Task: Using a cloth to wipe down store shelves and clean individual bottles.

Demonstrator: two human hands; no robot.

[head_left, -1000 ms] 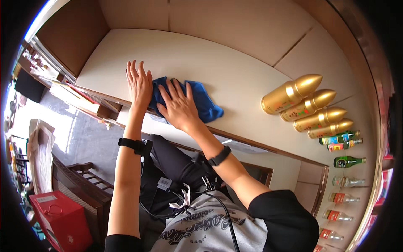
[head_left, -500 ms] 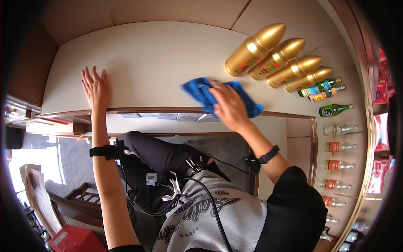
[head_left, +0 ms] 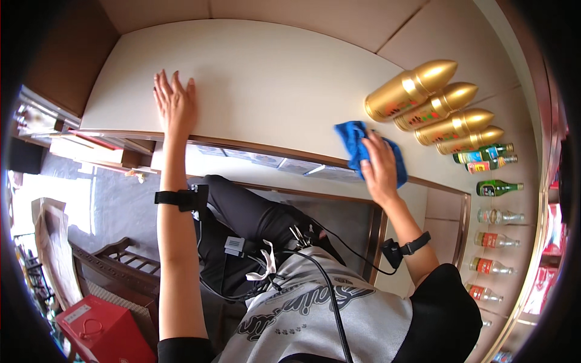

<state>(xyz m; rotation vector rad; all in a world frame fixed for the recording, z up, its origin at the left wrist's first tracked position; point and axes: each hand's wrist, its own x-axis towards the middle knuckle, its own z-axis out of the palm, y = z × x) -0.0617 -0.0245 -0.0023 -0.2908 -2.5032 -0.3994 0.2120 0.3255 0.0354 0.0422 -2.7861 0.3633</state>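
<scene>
Fingers spread, my left hand (head_left: 176, 107) rests on the left part of a pale cabinet top (head_left: 260, 85), near its front edge, holding nothing. At the right, my right hand (head_left: 380, 169) presses and grips a crumpled blue cloth (head_left: 353, 140) against the same surface. Part of the cloth hangs over the brown front edge. Beyond the cloth, to the right, stand several gold bullet-shaped bottles (head_left: 411, 91) in a row, apart from my hand.
Green glass bottles (head_left: 498, 188) and clear bottles with red labels (head_left: 496, 240) continue the row down the right side. A brown wall panel (head_left: 66, 54) bounds the left end. A red box (head_left: 106, 330) and a dark wooden chair (head_left: 115, 269) are at lower left.
The whole view has turned a little. My right hand and the blue cloth have shifted slightly right along the front edge; the cloth is more bunched. My left hand stays flat on the surface.
</scene>
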